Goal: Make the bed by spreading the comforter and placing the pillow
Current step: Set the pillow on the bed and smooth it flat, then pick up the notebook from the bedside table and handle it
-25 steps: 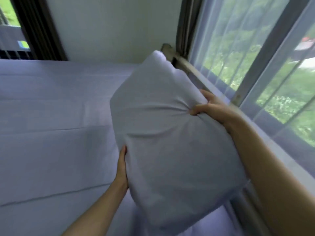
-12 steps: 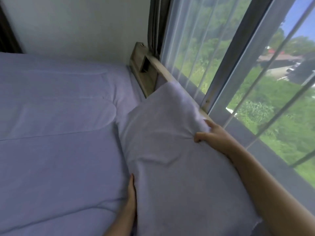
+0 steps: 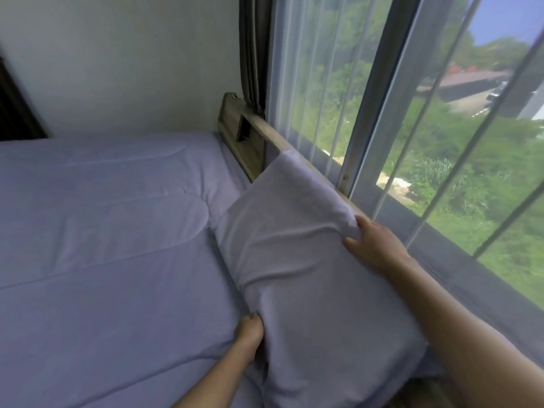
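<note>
- Bright daylight is coming through a big window (image 3: 485, 201) on the right side of a bedroom, and green trees are showing outside.
- A thin white curtain (image 3: 309, 83) is hanging over part of the glass, and a dark curtain (image 3: 253, 54) is hanging in the far corner beside a plain white wall (image 3: 117, 54).
- A light purple comforter (image 3: 117, 260) is lying flat over the bed, from the left side right up to the pillow. It is showing only a few soft lines, so I think the spreading part is done.
- The pillow (image 3: 309, 290) is lying on the right side of the bed, on top of the comforter. Its far edge is leaning on the wooden headboard (image 3: 235, 134), which is running along under the window.
- The left hand (image 3: 247, 334) is gripping the near left edge of the pillow. Its fingers are curling into the cloth, and the tips are hiding under the edge.
- The right hand (image 3: 374, 248) is pinching the right edge of the pillow, close to the headboard. Its thumb is pressing on top, and its fingers are curling round the edge.
- I think the job is nearly finished, because the pillow is sitting about where it belongs.
- What is left looks small: letting go with both hands, and maybe patting the pillow smooth, since some wrinkles are running across it.
- No words, labels or brand names are showing anywhere, not on the pillow, the comforter or the headboard.
</note>
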The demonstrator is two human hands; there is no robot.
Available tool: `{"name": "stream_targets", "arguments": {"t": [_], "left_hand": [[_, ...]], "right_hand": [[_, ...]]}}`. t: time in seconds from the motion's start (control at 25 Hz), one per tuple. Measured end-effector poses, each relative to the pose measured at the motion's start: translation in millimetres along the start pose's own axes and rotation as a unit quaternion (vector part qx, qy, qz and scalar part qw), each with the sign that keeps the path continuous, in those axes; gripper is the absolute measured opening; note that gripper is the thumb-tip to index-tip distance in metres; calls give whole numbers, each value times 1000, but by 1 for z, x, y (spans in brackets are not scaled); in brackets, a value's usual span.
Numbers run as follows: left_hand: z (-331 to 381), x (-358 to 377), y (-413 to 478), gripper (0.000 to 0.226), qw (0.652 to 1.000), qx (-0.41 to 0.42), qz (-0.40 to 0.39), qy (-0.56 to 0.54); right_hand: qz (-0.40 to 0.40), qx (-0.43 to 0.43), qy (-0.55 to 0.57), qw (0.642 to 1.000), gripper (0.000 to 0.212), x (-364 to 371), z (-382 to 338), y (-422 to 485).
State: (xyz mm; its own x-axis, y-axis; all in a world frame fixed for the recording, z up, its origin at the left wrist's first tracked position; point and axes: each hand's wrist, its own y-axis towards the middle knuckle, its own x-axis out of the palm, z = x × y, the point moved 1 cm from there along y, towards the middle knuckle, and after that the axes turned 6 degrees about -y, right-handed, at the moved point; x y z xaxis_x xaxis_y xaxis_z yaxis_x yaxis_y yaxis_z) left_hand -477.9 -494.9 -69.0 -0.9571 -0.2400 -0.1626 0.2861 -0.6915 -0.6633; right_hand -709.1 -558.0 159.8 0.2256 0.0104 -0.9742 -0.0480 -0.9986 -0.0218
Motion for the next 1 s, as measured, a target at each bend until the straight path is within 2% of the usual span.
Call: {"name": "stream_targets", "arguments": {"t": [0.08,0.16,0.24,0.36,0.56,0.64,0.72,1.0], "left_hand": [[21,-10,-30,31,999,19,-38,30],[57,-18,-77,24,993,40,-111,14],[93,-24,-114,23,976,136,-155,73],[116,-28,-153,12,915,330,-172,157],[89,-51,-248,23,816,505,-236,155],[71,-53,-278,24,780,537,-286,144],[53,-46,-306,24,764,535,-338,127],[-22,0,-403,28,648,577,-474,149]], "right_hand": [[32,10,-38,999,67,-2,-7,-35],[45,29,-58,997,65,-7,-11,-67],[57,60,-43,996,63,-16,-15,-102],[124,89,-6,988,62,-28,-25,-164],[224,135,75,962,56,-36,-48,-272],[253,150,116,949,55,-36,-47,-315],[276,173,132,936,51,-36,-41,-361],[298,292,80,905,51,-32,4,-514]]}}
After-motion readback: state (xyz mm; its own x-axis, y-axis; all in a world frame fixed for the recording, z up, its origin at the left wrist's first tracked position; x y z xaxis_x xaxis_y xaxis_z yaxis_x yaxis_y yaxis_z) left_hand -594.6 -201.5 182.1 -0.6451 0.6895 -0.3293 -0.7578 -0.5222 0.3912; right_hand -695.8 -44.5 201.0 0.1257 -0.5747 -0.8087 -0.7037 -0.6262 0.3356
